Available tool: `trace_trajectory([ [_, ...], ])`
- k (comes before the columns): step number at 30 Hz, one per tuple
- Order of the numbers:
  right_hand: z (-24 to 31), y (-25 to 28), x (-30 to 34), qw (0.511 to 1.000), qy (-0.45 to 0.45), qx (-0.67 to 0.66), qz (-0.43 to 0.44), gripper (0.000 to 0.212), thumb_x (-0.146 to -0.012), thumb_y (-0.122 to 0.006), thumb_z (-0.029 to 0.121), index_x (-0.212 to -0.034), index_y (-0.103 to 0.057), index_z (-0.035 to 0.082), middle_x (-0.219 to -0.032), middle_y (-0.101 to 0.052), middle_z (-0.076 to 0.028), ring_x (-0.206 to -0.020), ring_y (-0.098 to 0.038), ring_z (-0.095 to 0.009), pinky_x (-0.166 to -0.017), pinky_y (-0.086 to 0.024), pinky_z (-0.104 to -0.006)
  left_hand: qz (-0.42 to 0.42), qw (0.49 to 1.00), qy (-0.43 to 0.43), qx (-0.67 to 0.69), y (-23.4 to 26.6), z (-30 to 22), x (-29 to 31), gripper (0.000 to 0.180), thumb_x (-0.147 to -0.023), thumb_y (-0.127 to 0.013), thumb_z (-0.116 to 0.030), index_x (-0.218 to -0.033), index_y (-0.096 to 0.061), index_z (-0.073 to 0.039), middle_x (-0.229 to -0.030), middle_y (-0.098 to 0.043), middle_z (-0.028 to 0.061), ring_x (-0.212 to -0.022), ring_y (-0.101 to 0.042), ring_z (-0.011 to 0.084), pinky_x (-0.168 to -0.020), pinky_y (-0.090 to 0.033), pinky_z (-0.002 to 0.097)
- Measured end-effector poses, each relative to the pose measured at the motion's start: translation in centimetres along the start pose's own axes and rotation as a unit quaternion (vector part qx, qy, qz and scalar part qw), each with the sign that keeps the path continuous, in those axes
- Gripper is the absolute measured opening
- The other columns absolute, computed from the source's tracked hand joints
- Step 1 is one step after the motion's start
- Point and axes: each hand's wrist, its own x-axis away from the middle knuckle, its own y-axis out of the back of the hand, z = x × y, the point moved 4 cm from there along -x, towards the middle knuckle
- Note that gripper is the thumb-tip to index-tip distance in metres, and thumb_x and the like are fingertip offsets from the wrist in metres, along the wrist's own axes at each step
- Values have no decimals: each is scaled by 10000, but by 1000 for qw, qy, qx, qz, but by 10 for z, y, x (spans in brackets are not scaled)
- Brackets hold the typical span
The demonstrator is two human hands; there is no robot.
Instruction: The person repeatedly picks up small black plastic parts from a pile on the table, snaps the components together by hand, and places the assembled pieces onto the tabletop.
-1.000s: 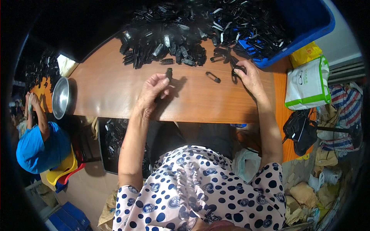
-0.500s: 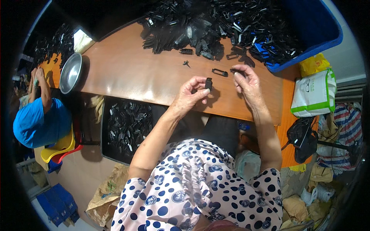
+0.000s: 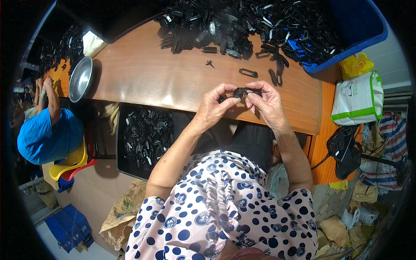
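Note:
My left hand [image 3: 220,100] pinches a small black plastic part [image 3: 239,92] between thumb and fingers, above the table's near edge. Close against it, my right hand [image 3: 268,104] grips another dark piece [image 3: 255,91]; the fingertips hide most of it. The two pieces meet end to end, but whether they are joined I cannot tell. Just beyond my hands an oval black frame [image 3: 248,73] lies flat on the wood. Two slim black pieces [image 3: 273,77] rest to its right, and a tiny branched black piece [image 3: 210,64] to its left.
A big heap of black parts [image 3: 208,30] covers the table's far side, beside a blue bin [image 3: 359,54]. A metal bowl [image 3: 81,79] stands left, near a co-worker in blue [image 3: 50,136]. Below the table sits a black tray [image 3: 145,173] of parts. A white-green bag [image 3: 357,97] is right.
My right hand has moved left and nearer to me, bringing its dark piece up to the part in my left hand. The view has shifted slightly.

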Motion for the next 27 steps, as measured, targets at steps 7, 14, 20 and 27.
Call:
trace_trajectory([
  [7,-3,-6,3,996,50,76,-7,238,-886,-629,76,-1113,-563,45,-898,-592,-11,-759,-557,-58,-628,-443,-177,-6,998,-26,-65,-2,-5,3,206,-878,-641,-86,-1069,-591,-26,-889,-625,26,-704,-575,73,-622,-498,224],
  [14,-9,1,7,990,-133,-42,1,182,-885,-642,138,-1029,-570,53,-843,-584,-2,-706,-533,-48,-581,-419,-164,10,962,-124,-241,1,-19,6,197,-820,-678,-86,-988,-613,-7,-804,-609,83,-704,-609,175,-614,-479,292],
  [20,-19,7,0,976,-208,-5,70,169,-886,-642,164,-987,-560,55,-809,-605,-19,-628,-553,-66,-485,-390,-167,37,924,-172,-341,3,-26,9,193,-800,-697,-117,-935,-623,0,-790,-605,115,-716,-615,234,-604,-468,320],
  [27,-34,4,2,927,-310,-196,73,169,-899,-625,171,-990,-529,65,-822,-614,-48,-656,-592,-129,-486,-402,-195,-24,992,-52,-111,1,-1,9,185,-762,-725,-137,-857,-634,-6,-782,-628,127,-686,-601,284,-609,-478,351],
])
